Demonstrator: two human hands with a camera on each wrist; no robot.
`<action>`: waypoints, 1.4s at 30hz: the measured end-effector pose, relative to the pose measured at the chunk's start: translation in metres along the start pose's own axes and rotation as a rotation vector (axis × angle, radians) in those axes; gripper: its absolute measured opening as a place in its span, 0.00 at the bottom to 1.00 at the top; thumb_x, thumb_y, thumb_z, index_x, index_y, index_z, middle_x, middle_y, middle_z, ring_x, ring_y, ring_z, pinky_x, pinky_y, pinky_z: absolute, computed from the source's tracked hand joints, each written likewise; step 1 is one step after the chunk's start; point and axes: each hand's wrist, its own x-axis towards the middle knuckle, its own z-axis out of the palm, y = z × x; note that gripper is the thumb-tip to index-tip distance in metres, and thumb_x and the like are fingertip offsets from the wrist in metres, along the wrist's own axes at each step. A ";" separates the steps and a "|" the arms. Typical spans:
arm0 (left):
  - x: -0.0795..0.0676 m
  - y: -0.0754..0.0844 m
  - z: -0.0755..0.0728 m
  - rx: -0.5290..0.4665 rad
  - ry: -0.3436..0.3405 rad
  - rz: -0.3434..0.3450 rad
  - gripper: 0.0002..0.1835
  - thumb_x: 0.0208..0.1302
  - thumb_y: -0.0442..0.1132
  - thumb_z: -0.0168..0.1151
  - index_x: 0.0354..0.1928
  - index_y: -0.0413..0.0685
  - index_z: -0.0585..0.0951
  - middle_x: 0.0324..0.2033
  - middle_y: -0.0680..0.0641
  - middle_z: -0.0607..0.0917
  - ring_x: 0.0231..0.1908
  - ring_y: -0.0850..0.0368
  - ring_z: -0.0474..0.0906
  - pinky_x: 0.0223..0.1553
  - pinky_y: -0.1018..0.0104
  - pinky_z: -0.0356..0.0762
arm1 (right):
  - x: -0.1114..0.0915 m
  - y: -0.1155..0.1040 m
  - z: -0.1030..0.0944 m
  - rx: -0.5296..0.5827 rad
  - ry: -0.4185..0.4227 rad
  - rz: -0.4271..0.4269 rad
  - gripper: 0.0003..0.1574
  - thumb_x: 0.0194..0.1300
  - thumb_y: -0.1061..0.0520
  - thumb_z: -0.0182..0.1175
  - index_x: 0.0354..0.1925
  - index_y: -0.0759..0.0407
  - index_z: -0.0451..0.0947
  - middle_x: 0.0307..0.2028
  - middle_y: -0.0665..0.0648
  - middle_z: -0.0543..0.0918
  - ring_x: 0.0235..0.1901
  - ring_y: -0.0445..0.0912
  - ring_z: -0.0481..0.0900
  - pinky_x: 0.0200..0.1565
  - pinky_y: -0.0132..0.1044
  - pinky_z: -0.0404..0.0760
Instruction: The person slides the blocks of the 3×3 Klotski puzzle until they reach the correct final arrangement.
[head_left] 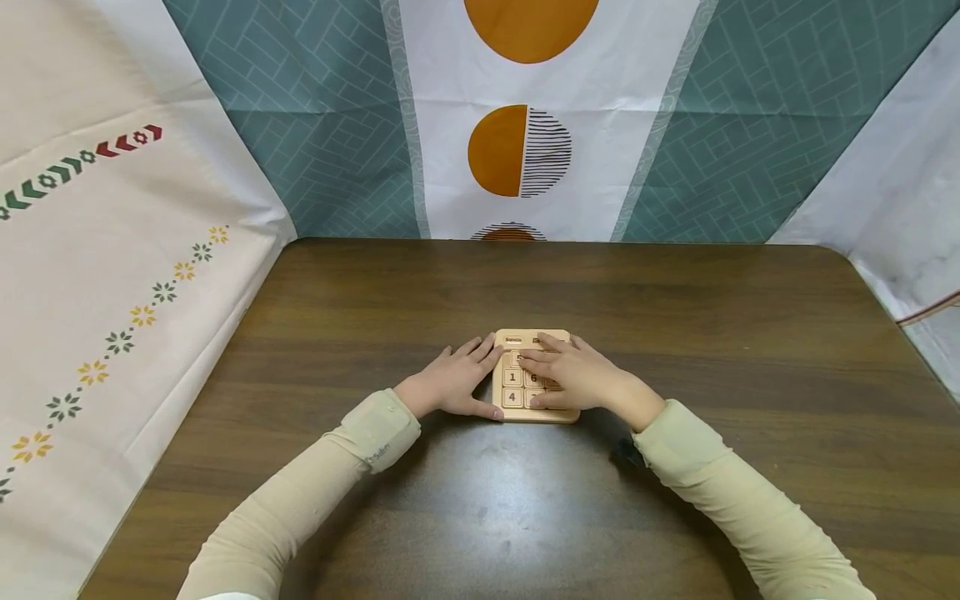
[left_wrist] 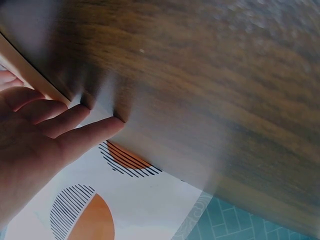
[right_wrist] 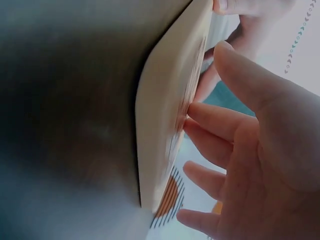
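Note:
A square wooden number puzzle (head_left: pixel 512 414) with numbered tiles lies on the brown table, partly covered by the right hand. At its left side, my left hand (head_left: pixel 459 379) has fingers spread, with the index fingertip and thumb at the frame's edge. In the left wrist view, that hand's (left_wrist: pixel 35 135) outer fingers reach the tabletop beside the wooden edge. My right hand (head_left: pixel 577 375) is spread over the right part of the tiles. The right wrist view shows two fingertips of that hand (right_wrist: pixel 250 135) touching the tile face, with the others lifted off it.
The brown wooden table (head_left: pixel 375 300) extends around the puzzle. A small dark object (head_left: pixel 626 452) is by the right wrist. Behind the table hangs a patterned cloth (head_left: pixel 337 125); a cream cloth (head_left: pixel 67 333) with flower motifs hangs at the left.

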 end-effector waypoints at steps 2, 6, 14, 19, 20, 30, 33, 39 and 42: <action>0.000 0.000 0.000 0.002 -0.001 -0.001 0.56 0.50 0.72 0.51 0.71 0.47 0.45 0.70 0.43 0.40 0.68 0.47 0.41 0.59 0.41 0.53 | -0.003 0.002 0.000 0.003 0.001 0.006 0.41 0.60 0.36 0.55 0.66 0.53 0.62 0.65 0.53 0.63 0.67 0.56 0.49 0.59 0.63 0.49; -0.001 -0.001 0.001 0.008 0.004 0.002 0.56 0.50 0.72 0.51 0.71 0.46 0.45 0.70 0.43 0.40 0.68 0.47 0.41 0.59 0.41 0.53 | -0.010 0.006 -0.001 0.006 0.006 0.013 0.41 0.60 0.37 0.55 0.66 0.54 0.62 0.65 0.55 0.63 0.66 0.57 0.49 0.58 0.64 0.50; -0.002 0.000 0.001 0.009 0.020 0.012 0.55 0.50 0.72 0.52 0.71 0.46 0.46 0.70 0.43 0.42 0.68 0.47 0.42 0.58 0.41 0.54 | -0.015 -0.004 0.000 -0.038 0.042 -0.060 0.40 0.60 0.37 0.55 0.65 0.55 0.64 0.64 0.55 0.64 0.66 0.57 0.50 0.58 0.63 0.51; -0.002 0.000 0.000 0.009 0.016 0.012 0.55 0.50 0.72 0.52 0.71 0.46 0.46 0.70 0.43 0.41 0.68 0.46 0.42 0.58 0.41 0.54 | -0.014 -0.015 0.003 -0.059 0.058 -0.143 0.40 0.58 0.37 0.57 0.63 0.55 0.66 0.63 0.54 0.66 0.66 0.57 0.51 0.58 0.61 0.53; -0.002 0.000 0.000 0.010 0.014 0.012 0.55 0.50 0.72 0.52 0.71 0.46 0.46 0.70 0.43 0.41 0.68 0.46 0.42 0.58 0.41 0.54 | -0.014 -0.017 0.004 -0.061 0.055 -0.143 0.40 0.58 0.37 0.57 0.63 0.56 0.66 0.63 0.54 0.66 0.66 0.57 0.51 0.58 0.61 0.53; -0.003 0.001 -0.001 0.002 0.013 0.013 0.55 0.50 0.72 0.52 0.71 0.45 0.46 0.70 0.43 0.42 0.68 0.46 0.42 0.58 0.41 0.54 | 0.000 -0.010 0.000 -0.072 0.009 -0.091 0.40 0.59 0.36 0.56 0.64 0.54 0.65 0.63 0.52 0.66 0.66 0.56 0.51 0.58 0.61 0.52; -0.003 0.001 -0.001 0.000 0.010 0.014 0.55 0.50 0.72 0.52 0.71 0.45 0.46 0.70 0.43 0.41 0.68 0.47 0.41 0.58 0.40 0.53 | 0.004 -0.004 -0.001 -0.044 -0.010 -0.065 0.41 0.59 0.36 0.55 0.65 0.53 0.63 0.64 0.52 0.64 0.66 0.56 0.50 0.59 0.61 0.50; -0.001 0.000 0.000 -0.003 0.012 0.013 0.55 0.50 0.72 0.52 0.71 0.45 0.46 0.70 0.43 0.41 0.68 0.47 0.42 0.58 0.40 0.53 | -0.001 -0.005 0.000 -0.015 0.010 -0.093 0.43 0.58 0.35 0.56 0.65 0.54 0.63 0.64 0.53 0.64 0.67 0.56 0.49 0.59 0.61 0.49; 0.000 0.000 0.001 -0.005 0.017 0.013 0.56 0.50 0.72 0.52 0.71 0.45 0.47 0.70 0.42 0.42 0.68 0.46 0.42 0.58 0.40 0.53 | -0.010 -0.012 0.002 -0.019 0.020 -0.148 0.42 0.57 0.35 0.57 0.63 0.55 0.66 0.63 0.52 0.66 0.66 0.56 0.51 0.60 0.60 0.50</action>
